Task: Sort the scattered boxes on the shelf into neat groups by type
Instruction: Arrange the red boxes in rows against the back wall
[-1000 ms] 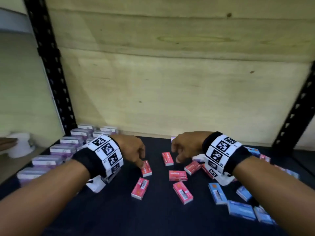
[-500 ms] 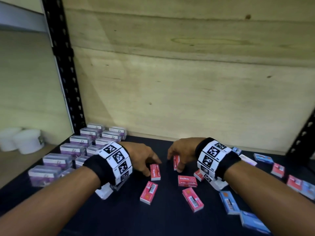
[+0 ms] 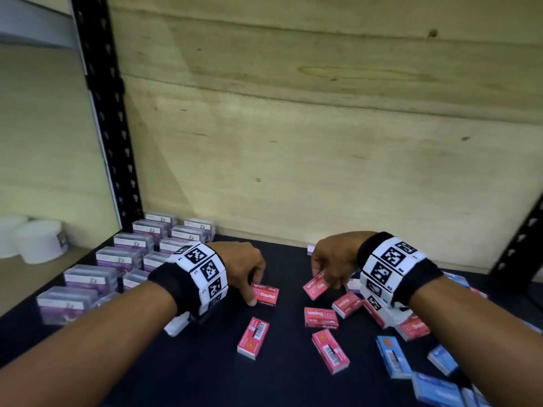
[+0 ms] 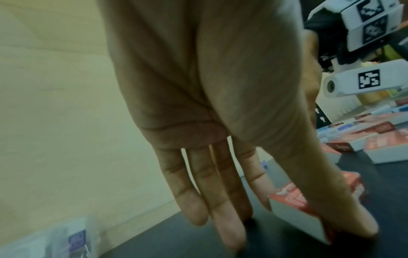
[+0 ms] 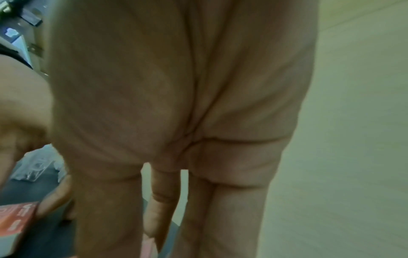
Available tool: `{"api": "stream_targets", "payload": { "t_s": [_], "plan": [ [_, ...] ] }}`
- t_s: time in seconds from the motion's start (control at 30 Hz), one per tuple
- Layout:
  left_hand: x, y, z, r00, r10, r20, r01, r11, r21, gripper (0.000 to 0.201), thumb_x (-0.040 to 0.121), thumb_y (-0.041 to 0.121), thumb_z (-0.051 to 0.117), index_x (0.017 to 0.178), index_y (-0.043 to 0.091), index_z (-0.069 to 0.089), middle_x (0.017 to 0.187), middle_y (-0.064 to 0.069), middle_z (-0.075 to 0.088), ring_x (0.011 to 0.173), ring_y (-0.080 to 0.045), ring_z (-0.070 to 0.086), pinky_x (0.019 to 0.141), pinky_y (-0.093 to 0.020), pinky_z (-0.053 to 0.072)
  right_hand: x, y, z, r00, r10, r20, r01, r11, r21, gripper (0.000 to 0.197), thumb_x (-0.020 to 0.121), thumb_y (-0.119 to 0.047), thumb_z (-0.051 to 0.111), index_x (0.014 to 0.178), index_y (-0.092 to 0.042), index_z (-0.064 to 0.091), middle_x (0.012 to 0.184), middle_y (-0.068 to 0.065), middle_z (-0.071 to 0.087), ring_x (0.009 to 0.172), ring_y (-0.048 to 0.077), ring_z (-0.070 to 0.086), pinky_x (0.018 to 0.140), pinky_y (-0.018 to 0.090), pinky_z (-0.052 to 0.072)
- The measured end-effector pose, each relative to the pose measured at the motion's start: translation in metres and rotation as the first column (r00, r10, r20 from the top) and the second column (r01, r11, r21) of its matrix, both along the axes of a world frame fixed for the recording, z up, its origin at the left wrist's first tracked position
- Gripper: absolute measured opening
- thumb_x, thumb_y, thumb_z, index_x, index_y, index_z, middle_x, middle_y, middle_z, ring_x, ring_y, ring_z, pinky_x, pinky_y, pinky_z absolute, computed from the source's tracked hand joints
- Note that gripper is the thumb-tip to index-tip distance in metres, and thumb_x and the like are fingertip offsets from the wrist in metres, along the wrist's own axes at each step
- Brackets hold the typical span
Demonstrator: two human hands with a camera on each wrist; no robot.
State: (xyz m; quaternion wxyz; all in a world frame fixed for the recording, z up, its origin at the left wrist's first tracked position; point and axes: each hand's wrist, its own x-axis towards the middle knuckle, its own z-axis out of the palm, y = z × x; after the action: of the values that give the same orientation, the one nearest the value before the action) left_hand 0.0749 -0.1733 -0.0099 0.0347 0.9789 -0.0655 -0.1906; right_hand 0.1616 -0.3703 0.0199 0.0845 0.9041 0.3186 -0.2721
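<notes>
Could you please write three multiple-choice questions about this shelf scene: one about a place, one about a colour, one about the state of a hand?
1. Where do the clear boxes with purple labels stand?
A. in rows at the left of the shelf
B. in a heap at the right
C. under the right hand

2. What colour is the staples box at the left hand?
A. blue
B. red
C. green

3. What is the right hand doing?
A. lying flat on the shelf
B. holding a tilted red box
C. gripping a blue box

Answers:
1 A, since the head view shows them lined up beside the left post.
2 B, since its red top reads "Staples".
3 B, since the fingers pinch one end of the box and it tilts.
</notes>
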Motion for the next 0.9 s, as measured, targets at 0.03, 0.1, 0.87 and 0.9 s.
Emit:
{"api": "stream_targets", "payload": {
  "t_s": [0.03, 0.1, 0.87, 0.9],
  "plan": [
    [0.003, 0.002, 0.000, 1.000, 0.011, 0.000, -0.011, 1.000, -0.007, 0.043, 0.069, 0.044, 0.084, 0.101, 0.020, 0.067, 0.083, 0.010, 0.061, 0.069, -0.005, 0.053, 0.057, -0.022, 0.039, 0.002, 0.001, 0.000, 1.000, 0.000, -0.005, 0.000, 1.000, -0.012, 0.015, 0.093, -0.007, 0.061, 0.095, -0.021, 0.067, 0.076, -0.001, 0.070, 0.056, 0.005, 0.062, 0.058, 0.018, 0.051],
    [0.008, 0.004, 0.001, 1.000, 0.022, -0.020, -0.022, 1.000, -0.003, 0.045, 0.066, 0.044, 0.086, 0.098, 0.017, 0.068, 0.084, 0.008, 0.064, 0.070, -0.006, 0.054, 0.057, -0.021, 0.040, 0.004, 0.004, -0.001, 1.000, -0.001, -0.010, 0.001, 1.000, -0.004, 0.016, 0.092, -0.007, 0.061, 0.086, -0.020, 0.067, 0.077, -0.001, 0.071, 0.055, 0.005, 0.062, 0.060, 0.019, 0.051],
    [0.095, 0.033, -0.002, 0.977, 0.127, 0.171, -0.139, 0.988, 0.064, 0.028, 0.086, 0.026, 0.071, 0.107, 0.014, 0.058, 0.100, -0.004, 0.061, 0.083, -0.020, 0.053, 0.069, -0.026, 0.039, 0.058, 0.057, -0.020, 0.941, 0.081, 0.328, -0.112, 0.991, 0.076, 0.022, 0.094, -0.013, 0.056, 0.114, -0.010, 0.062, 0.113, 0.010, 0.064, 0.096, 0.026, 0.062, 0.075, 0.031, 0.049],
    [0.097, 0.034, -0.003, 0.975, 0.120, 0.187, -0.134, 0.989, 0.069, 0.027, 0.085, 0.026, 0.072, 0.105, 0.015, 0.057, 0.098, -0.003, 0.060, 0.083, -0.021, 0.054, 0.069, -0.027, 0.041, 0.059, 0.057, -0.021, 0.939, 0.081, 0.333, -0.109, 0.992, 0.067, 0.022, 0.094, -0.012, 0.056, 0.115, -0.009, 0.062, 0.113, 0.010, 0.064, 0.094, 0.026, 0.062, 0.072, 0.030, 0.047]
  ]
}}
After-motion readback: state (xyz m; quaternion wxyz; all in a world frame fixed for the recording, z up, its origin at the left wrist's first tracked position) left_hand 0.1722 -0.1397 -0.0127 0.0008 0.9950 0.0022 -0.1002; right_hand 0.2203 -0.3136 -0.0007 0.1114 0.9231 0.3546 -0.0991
